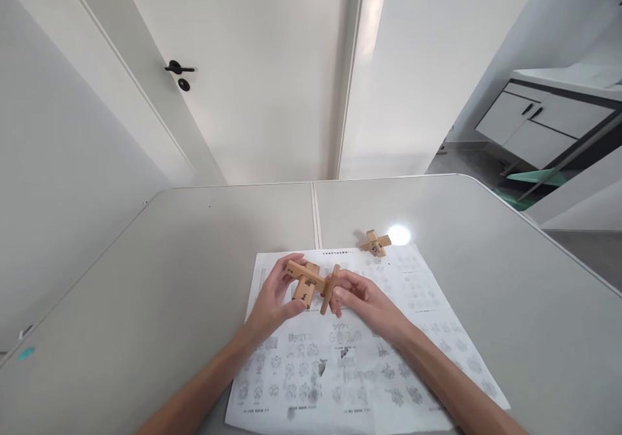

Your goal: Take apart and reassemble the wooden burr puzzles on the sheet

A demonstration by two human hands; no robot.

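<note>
the left hand (272, 300) is reaching in from the lower left, its forearm slanting up over the sheet's edge, with the thumb below and fingers above pinching a light-brown wooden block cluster (305, 291) marked with a black letter and a 2. the right hand (367, 300) is coming in from the lower right, palm turned inward and fingers curling, its thumb and fingertips pinching a slim plain wooden bar (329, 290) that is standing crosswise at the cluster's right end; whether the two are interlocking i cannot tell. both hands are facing each other just above a white printed paper sheet (413, 268), near its far edge. a small cross-shaped wooden block assembly (376, 244) is sitting at that far edge, beyond the right hand and well apart from it, just beside a round white glare spot (399, 235). the pale grey table (146, 305) is stretching widely to the left of the sheet and more narrowly to the right, its far rim running well beyond the hands, rounding at both far corners, and lying near a white door (262, 65).
</note>
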